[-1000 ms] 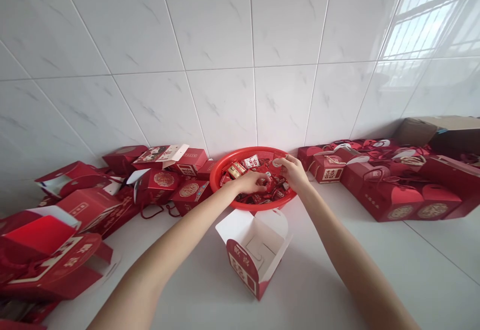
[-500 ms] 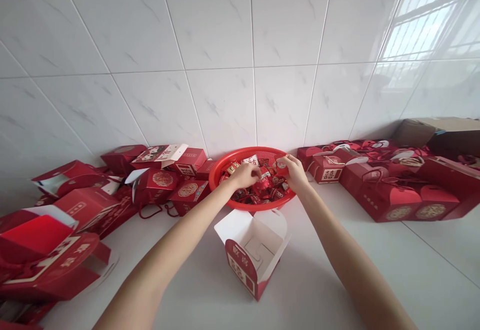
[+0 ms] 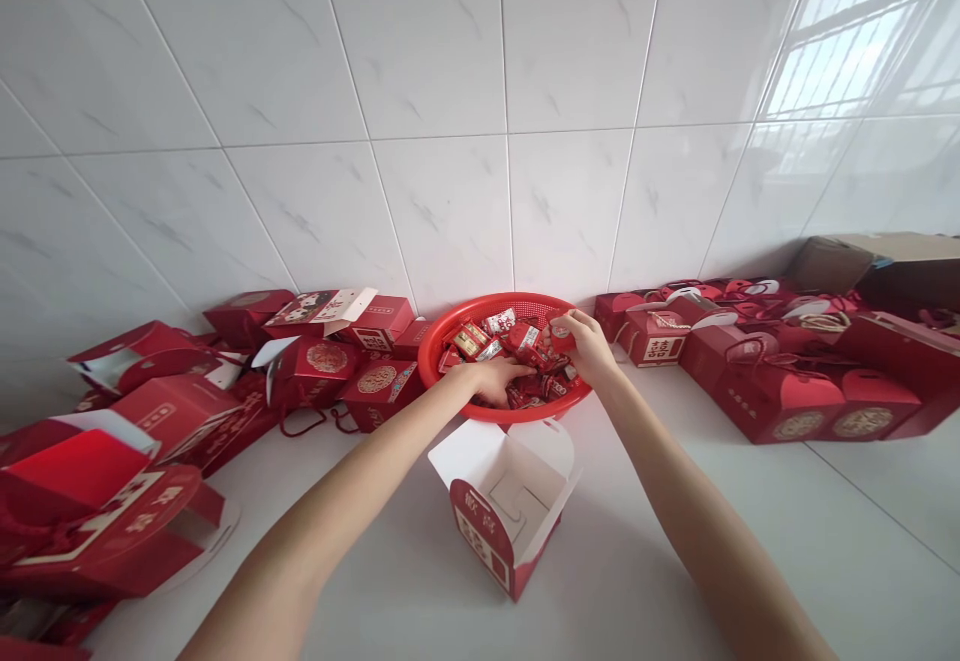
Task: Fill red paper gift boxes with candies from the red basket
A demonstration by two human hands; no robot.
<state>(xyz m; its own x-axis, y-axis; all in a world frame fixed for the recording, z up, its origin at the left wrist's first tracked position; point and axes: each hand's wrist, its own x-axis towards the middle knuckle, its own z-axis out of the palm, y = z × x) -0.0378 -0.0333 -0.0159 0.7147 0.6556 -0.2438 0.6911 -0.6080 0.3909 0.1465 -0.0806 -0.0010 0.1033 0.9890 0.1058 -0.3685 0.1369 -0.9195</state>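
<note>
A red plastic basket (image 3: 431, 361) full of wrapped candies (image 3: 525, 336) stands against the wall. My left hand (image 3: 496, 381) reaches into its front part, fingers stretched out among the candies, their tips partly hidden. At the basket's right rim, my right hand (image 3: 586, 339) is closed on a red candy (image 3: 562, 334) with a round pale mark. In front of the basket stands a red gift box (image 3: 487, 541) with its flaps open; its white inside shows no candy.
Folded red boxes (image 3: 311, 366) crowd the left side, some with cord handles. More red boxes (image 3: 787, 391) stand in a group at the right, before a brown carton (image 3: 847, 251). The tiled wall (image 3: 450, 191) rises directly behind.
My left hand has moved lower and toward the front of the basket, its fingers going from curled to stretched out. My right hand stays nearly in place, still holding the red candy.
</note>
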